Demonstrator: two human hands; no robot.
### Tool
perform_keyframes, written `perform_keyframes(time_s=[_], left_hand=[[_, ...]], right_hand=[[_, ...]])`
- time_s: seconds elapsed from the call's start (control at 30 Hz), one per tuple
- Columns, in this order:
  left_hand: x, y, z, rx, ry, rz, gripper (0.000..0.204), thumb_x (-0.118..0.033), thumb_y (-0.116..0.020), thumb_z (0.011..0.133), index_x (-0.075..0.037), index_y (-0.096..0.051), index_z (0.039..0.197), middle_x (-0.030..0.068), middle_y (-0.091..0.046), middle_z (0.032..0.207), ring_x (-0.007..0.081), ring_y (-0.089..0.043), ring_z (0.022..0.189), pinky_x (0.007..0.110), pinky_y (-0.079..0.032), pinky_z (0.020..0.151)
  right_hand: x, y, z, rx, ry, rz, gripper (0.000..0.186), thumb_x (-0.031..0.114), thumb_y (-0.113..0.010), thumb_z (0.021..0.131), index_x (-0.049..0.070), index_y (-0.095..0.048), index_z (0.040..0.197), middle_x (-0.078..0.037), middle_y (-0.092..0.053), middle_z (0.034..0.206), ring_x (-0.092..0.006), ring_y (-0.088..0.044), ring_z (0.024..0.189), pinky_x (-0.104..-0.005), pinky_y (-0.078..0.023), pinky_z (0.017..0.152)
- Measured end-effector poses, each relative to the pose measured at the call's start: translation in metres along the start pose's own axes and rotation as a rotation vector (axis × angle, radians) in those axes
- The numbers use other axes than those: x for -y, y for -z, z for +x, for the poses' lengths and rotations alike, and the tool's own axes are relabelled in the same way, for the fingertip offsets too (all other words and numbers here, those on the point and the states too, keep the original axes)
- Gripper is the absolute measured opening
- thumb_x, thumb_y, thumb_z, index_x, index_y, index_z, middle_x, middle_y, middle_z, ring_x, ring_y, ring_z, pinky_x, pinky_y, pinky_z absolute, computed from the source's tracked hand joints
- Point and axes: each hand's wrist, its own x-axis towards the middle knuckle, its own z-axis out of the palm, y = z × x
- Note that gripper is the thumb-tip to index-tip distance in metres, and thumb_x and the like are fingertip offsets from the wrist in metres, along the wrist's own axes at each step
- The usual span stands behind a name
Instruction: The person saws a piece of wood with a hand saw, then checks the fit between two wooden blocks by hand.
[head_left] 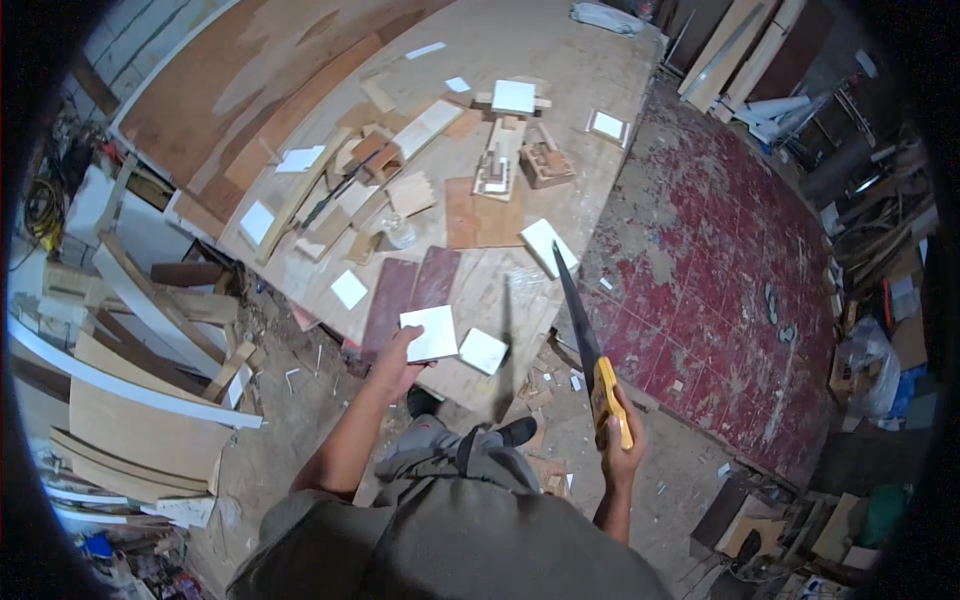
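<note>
The left hand [398, 362] reaches out to the near edge of the workbench [560, 60] and is clamped on a white square board [430, 332], thumb and fingers gripping its lower left corner so that the board lies flat, partly over the bench edge. Just to the right of that hand, touching or nearly touching the held board, lies a second, smaller white square [483, 351]. Directly beyond the left hand two dark reddish-brown planks [412, 290] lie side by side on the bench, and a little to its left sits another small white square [349, 289]. The right hand [622, 450] is well apart from the left, held lower and off the bench over the floor, and is closed around the yellow handle of a handsaw [588, 345]. The saw's dark blade rises away from that hand, tilted up and to the left, its tip ending near a white rectangular piece [548, 246] at the right edge of the bench. Farther beyond both hands the benchtop is strewn with wood offcuts [410, 190], more white pieces and a small stacked wooden assembly [497, 160]. To the right of the right hand stretches a worn red tiled floor [720, 260]; to the left of the left hand, long boards [140, 390] lean in a heap.
</note>
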Motion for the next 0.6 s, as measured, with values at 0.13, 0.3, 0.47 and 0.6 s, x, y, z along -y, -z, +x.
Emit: perform_keyframes(time_s=[0.13, 0.3, 0.47, 0.6], left_hand=[[-0.030, 0.068, -0.038, -0.160, -0.100, -0.021, 0.038, -0.009, -0.060, 0.093, 0.002, -0.051, 0.127, 0.0129, -0.063, 0.114, 0.0264, -0.066, 0.103, 0.041, -0.056, 0.082], [-0.052, 0.156, -0.053, -0.210, -0.104, -0.156, 0.044, -0.005, -0.061, 0.094, 0.001, -0.048, 0.135, 0.0133, -0.060, 0.126, 0.0274, -0.060, 0.117, 0.042, -0.052, 0.097], [-0.087, 0.204, -0.040, -0.152, -0.008, -0.347, 0.043, -0.008, -0.064, 0.094, 0.002, -0.051, 0.134, 0.0119, -0.060, 0.126, 0.0258, -0.060, 0.117, 0.041, -0.049, 0.099], [-0.122, 0.206, -0.050, -0.016, -0.081, -0.238, 0.043, -0.013, -0.069, 0.093, 0.002, -0.054, 0.130, 0.0100, -0.062, 0.121, 0.0220, -0.061, 0.111, 0.038, -0.049, 0.097]], right_hand=[[0.003, -0.069, 0.010, -0.007, -0.162, 0.066, 0.041, 0.018, -0.056, 0.100, -0.001, -0.057, 0.136, -0.010, -0.068, 0.119, -0.0166, -0.061, 0.109, -0.0297, -0.046, 0.095], [-0.025, -0.166, 0.015, 0.075, 0.443, -0.611, 0.037, 0.012, -0.063, 0.094, 0.007, -0.061, 0.130, -0.016, -0.070, 0.113, -0.0290, -0.070, 0.086, -0.0374, -0.054, 0.074], [-0.068, -0.232, 0.037, 0.197, 0.581, -0.883, 0.045, 0.013, -0.068, 0.088, 0.016, -0.060, 0.132, -0.015, -0.069, 0.099, -0.0349, -0.068, 0.083, -0.0425, -0.054, 0.069], [-0.094, -0.251, 0.057, 0.287, 0.673, -1.053, 0.032, 0.014, -0.064, 0.088, 0.013, -0.064, 0.120, -0.009, -0.063, 0.081, -0.0300, -0.067, 0.079, -0.0417, -0.054, 0.066]])
